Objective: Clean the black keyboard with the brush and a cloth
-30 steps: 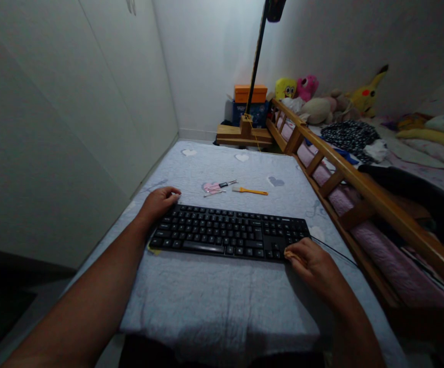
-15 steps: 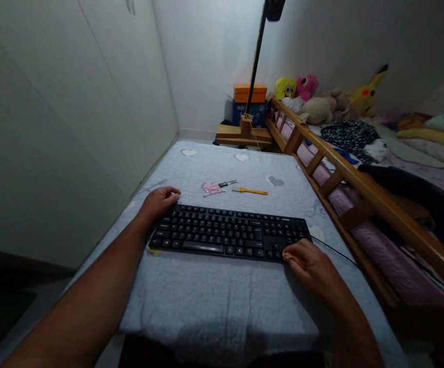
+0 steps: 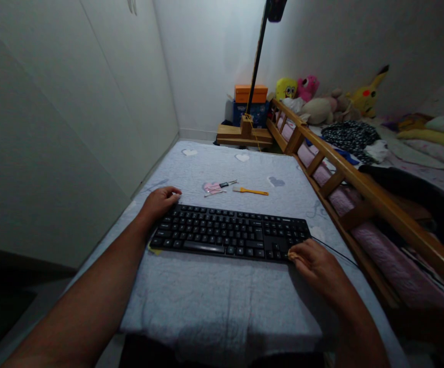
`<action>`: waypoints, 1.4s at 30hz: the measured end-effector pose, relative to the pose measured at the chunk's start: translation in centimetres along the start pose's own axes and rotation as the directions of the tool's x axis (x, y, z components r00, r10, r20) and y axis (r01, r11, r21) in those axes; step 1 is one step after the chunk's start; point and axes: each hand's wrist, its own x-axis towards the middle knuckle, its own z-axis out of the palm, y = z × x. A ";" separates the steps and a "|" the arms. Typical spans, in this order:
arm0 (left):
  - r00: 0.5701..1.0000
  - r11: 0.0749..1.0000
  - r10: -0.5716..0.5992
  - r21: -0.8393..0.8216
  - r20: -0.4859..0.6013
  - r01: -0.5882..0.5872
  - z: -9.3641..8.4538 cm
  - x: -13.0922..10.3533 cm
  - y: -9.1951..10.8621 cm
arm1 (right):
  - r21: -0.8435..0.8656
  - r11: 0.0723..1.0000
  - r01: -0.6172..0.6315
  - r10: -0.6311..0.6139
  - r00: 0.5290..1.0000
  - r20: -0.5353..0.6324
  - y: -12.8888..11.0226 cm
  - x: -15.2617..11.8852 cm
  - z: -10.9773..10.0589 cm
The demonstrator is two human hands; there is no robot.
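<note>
A black keyboard [image 3: 222, 232] lies flat across the cloth-covered table [image 3: 214, 291]. At its upper left corner rests my left hand [image 3: 159, 203], fingers curled over the edge; whether they press together on it is hard to tell apart, but they touch the keyboard. My right hand [image 3: 309, 258] pinches a small orange-tan cloth [image 3: 293, 254] against the keyboard's lower right corner. Behind the keyboard lie a yellow-handled brush [image 3: 251, 191], a small tool with a black grip [image 3: 227, 184] and a thin white swab [image 3: 214, 193]. A yellow bit [image 3: 155, 250] shows under the lower left corner.
A wooden bed rail [image 3: 344, 163] runs along the right side, with plush toys and clothes beyond. The keyboard cable [image 3: 334, 249] goes right towards it. A black pole [image 3: 258, 61] on a wooden base stands behind the table; a white cabinet [image 3: 72, 128] is at left.
My right hand has moved slightly right with the cloth, along the keyboard's lower right corner. My left hand has stayed in place.
</note>
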 end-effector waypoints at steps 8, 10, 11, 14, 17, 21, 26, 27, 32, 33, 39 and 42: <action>1.000 1.000 -0.007 0.000 0.001 0.007 0.0 -0.1 0.2 | 0.050 0.999 0.021 -0.021 1.000 0.010 -1.2 0.0 0.0; 1.000 1.000 -0.006 -0.001 0.002 0.006 0.0 -0.1 0.2 | 0.061 0.998 0.023 -0.024 1.000 0.016 -1.4 0.0 0.2; 1.000 1.000 -0.006 -0.002 0.000 0.006 0.0 -0.1 0.2 | 0.064 0.998 0.023 -0.024 1.000 0.018 -1.5 0.0 0.2; 1.000 1.000 -0.011 -0.010 0.002 0.011 0.0 -0.2 0.3 | 0.053 0.998 0.018 -0.019 1.000 0.016 -1.2 0.0 0.4; 1.000 1.000 -0.013 -0.009 0.011 0.013 0.0 -0.2 0.4 | 0.035 0.999 0.010 -0.010 1.000 0.003 -0.6 -0.1 0.4; 1.000 1.000 -0.018 0.000 0.011 0.018 -0.1 -0.1 0.3 | 0.039 0.999 0.005 -0.005 1.000 -0.010 -0.6 -0.1 0.5; 1.000 1.000 -0.018 -0.001 0.012 0.018 0.0 0.0 0.1 | 0.074 0.996 0.047 -0.043 0.997 -0.063 -1.4 0.3 1.1; 1.000 1.000 -0.015 -0.001 0.013 0.015 0.0 0.0 0.2 | 0.074 0.996 0.057 -0.051 0.996 -0.070 -1.5 0.4 1.2; 1.000 1.000 -0.010 0.004 0.010 0.010 -0.1 -0.2 0.4 | 0.052 0.996 0.078 -0.073 0.993 -0.088 -1.5 0.9 1.6; 1.000 1.000 -0.011 0.004 0.008 0.011 -0.1 -0.3 0.5 | 0.048 0.996 0.077 -0.072 0.993 -0.091 -1.5 1.0 1.6; 1.000 1.000 0.000 0.000 -0.002 0.000 0.0 -0.2 0.2 | 0.031 0.997 0.070 -0.067 0.993 -0.098 -1.8 1.2 1.7; 1.000 1.000 -0.003 0.001 -0.005 0.003 0.1 -0.2 0.1 | 0.027 0.998 0.053 -0.050 0.994 -0.094 -1.7 1.4 2.1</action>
